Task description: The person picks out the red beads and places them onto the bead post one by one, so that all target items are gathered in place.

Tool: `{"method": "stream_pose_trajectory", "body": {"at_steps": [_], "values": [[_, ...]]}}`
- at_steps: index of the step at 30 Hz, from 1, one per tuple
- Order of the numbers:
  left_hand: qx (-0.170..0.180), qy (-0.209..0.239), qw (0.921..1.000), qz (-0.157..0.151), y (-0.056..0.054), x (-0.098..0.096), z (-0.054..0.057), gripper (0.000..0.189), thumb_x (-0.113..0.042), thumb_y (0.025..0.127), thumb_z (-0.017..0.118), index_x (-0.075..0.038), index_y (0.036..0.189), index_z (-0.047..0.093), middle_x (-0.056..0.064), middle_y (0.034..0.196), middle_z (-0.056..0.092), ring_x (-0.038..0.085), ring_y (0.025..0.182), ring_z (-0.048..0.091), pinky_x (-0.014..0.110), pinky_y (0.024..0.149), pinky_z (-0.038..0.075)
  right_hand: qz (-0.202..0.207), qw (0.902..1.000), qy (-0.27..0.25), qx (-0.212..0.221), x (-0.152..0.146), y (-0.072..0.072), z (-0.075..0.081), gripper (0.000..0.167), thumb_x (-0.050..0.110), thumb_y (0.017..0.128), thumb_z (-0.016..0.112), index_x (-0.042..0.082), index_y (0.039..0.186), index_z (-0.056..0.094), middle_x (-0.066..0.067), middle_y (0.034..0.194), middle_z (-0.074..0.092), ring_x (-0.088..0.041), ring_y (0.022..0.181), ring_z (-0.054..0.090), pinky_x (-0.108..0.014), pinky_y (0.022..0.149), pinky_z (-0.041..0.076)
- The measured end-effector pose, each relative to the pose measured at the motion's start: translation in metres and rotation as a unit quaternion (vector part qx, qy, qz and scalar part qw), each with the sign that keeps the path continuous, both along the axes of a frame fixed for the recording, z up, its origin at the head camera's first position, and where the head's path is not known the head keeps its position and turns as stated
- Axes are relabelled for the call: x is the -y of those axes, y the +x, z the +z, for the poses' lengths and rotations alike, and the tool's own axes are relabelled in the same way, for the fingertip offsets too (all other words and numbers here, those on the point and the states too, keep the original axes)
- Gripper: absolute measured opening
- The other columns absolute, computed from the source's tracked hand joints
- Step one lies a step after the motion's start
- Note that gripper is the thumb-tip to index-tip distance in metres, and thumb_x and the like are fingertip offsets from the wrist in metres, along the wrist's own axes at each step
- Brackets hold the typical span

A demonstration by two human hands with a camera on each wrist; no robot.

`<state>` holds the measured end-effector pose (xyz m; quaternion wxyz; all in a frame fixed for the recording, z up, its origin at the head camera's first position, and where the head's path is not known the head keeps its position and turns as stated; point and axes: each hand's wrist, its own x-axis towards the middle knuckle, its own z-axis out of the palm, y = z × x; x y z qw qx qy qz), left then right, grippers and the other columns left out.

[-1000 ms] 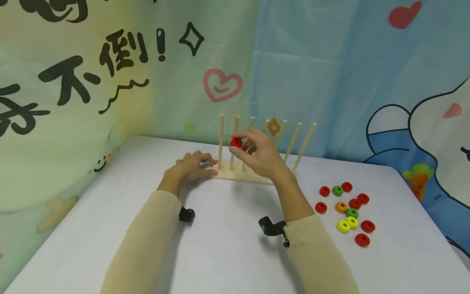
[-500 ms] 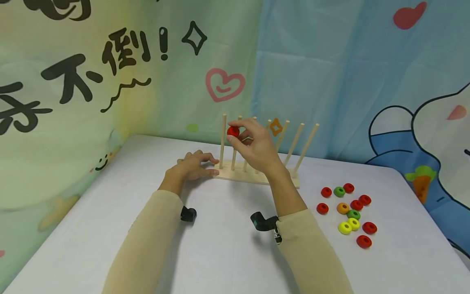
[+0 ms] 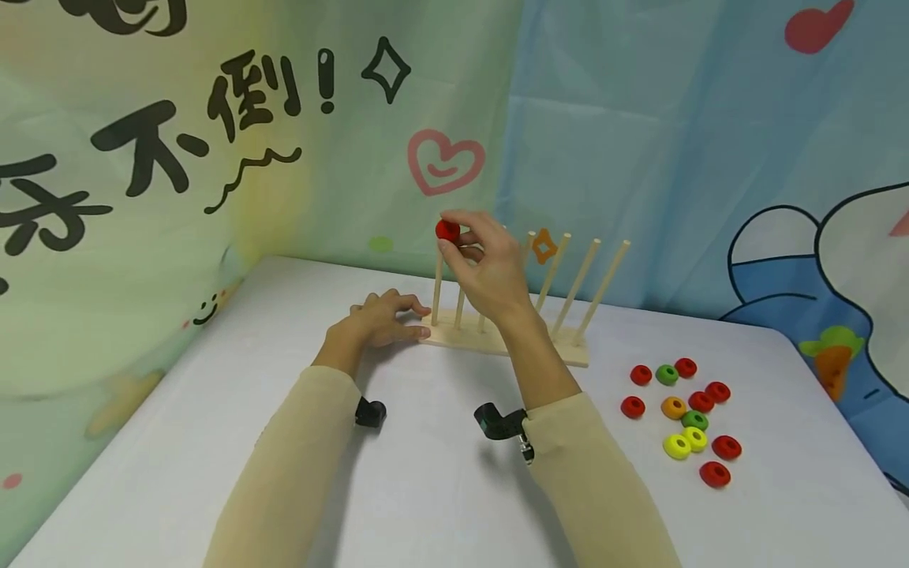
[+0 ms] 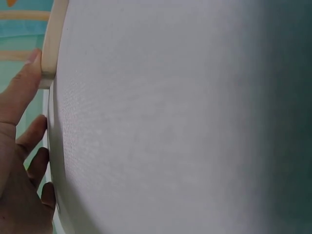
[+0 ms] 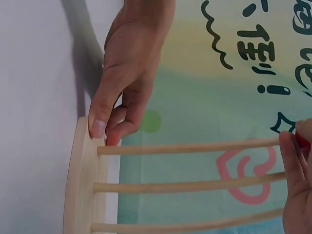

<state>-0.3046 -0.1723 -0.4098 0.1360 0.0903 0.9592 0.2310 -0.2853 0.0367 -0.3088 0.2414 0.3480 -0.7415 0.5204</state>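
A wooden peg stand (image 3: pixel 469 338) with a row of upright pegs stands at the back of the table. My left hand (image 3: pixel 383 319) holds its left end, with the thumb on the near side and the index finger behind, as the right wrist view shows on the base (image 5: pixel 80 185). Between thumb and fingertips, my right hand (image 3: pixel 493 268) pinches a red bead (image 3: pixel 447 230) at the top of the leftmost peg (image 3: pixel 437 288). Whether the peg has entered the bead's hole, I cannot tell. The right hand covers parts of the neighbouring pegs.
Loose beads lie on the right of the white table (image 3: pixel 426 489): several red ones like this bead (image 3: pixel 714 475), two green, one orange bead (image 3: pixel 674 408) and two yellow beads touching each other. A printed cloth (image 3: pixel 611 142) hangs behind the table.
My right hand has lifted the red bead up and to the left, from in front of the second peg to the leftmost peg's top. The left hand keeps its hold on the stand.
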Motion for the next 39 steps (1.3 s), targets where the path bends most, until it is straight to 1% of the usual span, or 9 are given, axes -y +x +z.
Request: {"method": "stream_pose_trajectory", "body": {"at_steps": [6, 10, 15, 20, 22, 25, 30, 34, 39], "values": [[-0.006, 0.003, 1.0, -0.005, 0.0, -0.002, 0.001, 0.052, -0.064, 0.089, 0.07, -0.045, 0.137, 0.061, 0.0, 0.14, 0.05, 0.037, 0.137, 0.038, 0.068, 0.11, 0.03, -0.039, 0.999, 0.009, -0.022, 0.006, -0.002, 0.005, 0.03, 0.005, 0.097, 0.068, 0.003, 0.127, 0.068, -0.013, 0.117, 0.069, -0.025, 0.091, 0.072, -0.029, 0.081, 0.061], [-0.011, 0.0, 0.9999, -0.008, 0.0, -0.003, 0.001, 0.052, -0.064, 0.089, 0.069, -0.045, 0.137, 0.061, 0.0, 0.139, 0.051, 0.036, 0.136, 0.039, 0.066, 0.11, 0.03, -0.062, 0.9974, 0.023, -0.029, 0.007, -0.002, 0.01, 0.03, 0.004, 0.097, 0.068, 0.002, 0.127, 0.069, -0.015, 0.114, 0.07, -0.025, 0.085, 0.075, -0.029, 0.076, 0.061], [-0.01, 0.002, 0.9999, -0.005, 0.001, -0.003, 0.003, 0.051, -0.062, 0.09, 0.069, -0.044, 0.137, 0.061, 0.001, 0.141, 0.05, 0.037, 0.136, 0.039, 0.066, 0.111, 0.029, -0.077, 0.9958, 0.048, -0.016, 0.008, -0.004, 0.015, 0.03, 0.005, 0.097, 0.067, 0.002, 0.127, 0.071, -0.014, 0.114, 0.071, -0.023, 0.074, 0.075, -0.028, 0.067, 0.061], [0.002, 0.006, 1.0, 0.003, 0.002, -0.002, 0.004, 0.051, -0.061, 0.09, 0.07, -0.044, 0.137, 0.061, 0.002, 0.143, 0.049, 0.037, 0.136, 0.038, 0.068, 0.11, 0.03, -0.068, 0.9962, 0.054, 0.008, 0.009, -0.002, 0.019, 0.033, 0.007, 0.097, 0.067, 0.003, 0.13, 0.07, -0.012, 0.122, 0.069, -0.018, 0.065, 0.072, -0.024, 0.059, 0.057], [0.005, 0.008, 0.9999, 0.003, 0.003, -0.002, 0.003, 0.051, -0.061, 0.09, 0.07, -0.044, 0.137, 0.061, 0.002, 0.143, 0.049, 0.037, 0.136, 0.037, 0.068, 0.11, 0.03, -0.058, 0.9974, 0.043, 0.006, 0.011, -0.001, 0.019, 0.035, 0.005, 0.096, 0.067, 0.003, 0.131, 0.068, -0.012, 0.13, 0.067, -0.017, 0.062, 0.071, -0.023, 0.058, 0.057], [0.002, 0.01, 1.0, 0.0, 0.003, -0.002, 0.002, 0.051, -0.061, 0.09, 0.07, -0.043, 0.137, 0.062, 0.002, 0.141, 0.05, 0.037, 0.136, 0.038, 0.068, 0.11, 0.03, -0.042, 0.9988, 0.022, -0.014, 0.012, 0.001, 0.018, 0.036, 0.002, 0.096, 0.066, 0.001, 0.132, 0.067, -0.013, 0.137, 0.063, -0.018, 0.061, 0.071, -0.022, 0.058, 0.057], [-0.002, 0.006, 1.0, 0.005, 0.003, -0.003, 0.002, 0.05, -0.061, 0.089, 0.071, -0.041, 0.134, 0.063, 0.003, 0.14, 0.05, 0.037, 0.134, 0.04, 0.067, 0.11, 0.03, -0.02, 0.9984, 0.001, -0.052, 0.013, 0.004, 0.018, 0.034, -0.001, 0.095, 0.064, -0.001, 0.129, 0.067, -0.015, 0.136, 0.063, -0.021, 0.062, 0.072, -0.025, 0.057, 0.058], [0.005, 0.008, 0.9999, 0.004, 0.003, -0.004, 0.002, 0.051, -0.063, 0.089, 0.071, -0.042, 0.134, 0.062, 0.002, 0.142, 0.048, 0.036, 0.135, 0.038, 0.068, 0.109, 0.031, 0.0, 0.9984, 0.004, -0.057, 0.008, 0.009, 0.014, 0.032, -0.002, 0.094, 0.066, -0.001, 0.126, 0.068, -0.014, 0.134, 0.064, -0.025, 0.065, 0.073, -0.028, 0.056, 0.059], [0.005, 0.008, 0.9999, 0.006, 0.004, -0.003, 0.003, 0.051, -0.062, 0.089, 0.071, -0.043, 0.136, 0.061, 0.001, 0.145, 0.047, 0.037, 0.136, 0.037, 0.069, 0.109, 0.031, 0.011, 0.9978, 0.027, -0.06, 0.0, 0.015, 0.009, 0.031, -0.001, 0.094, 0.068, 0.002, 0.125, 0.068, -0.013, 0.131, 0.064, -0.022, 0.07, 0.074, -0.033, 0.058, 0.06]]}}
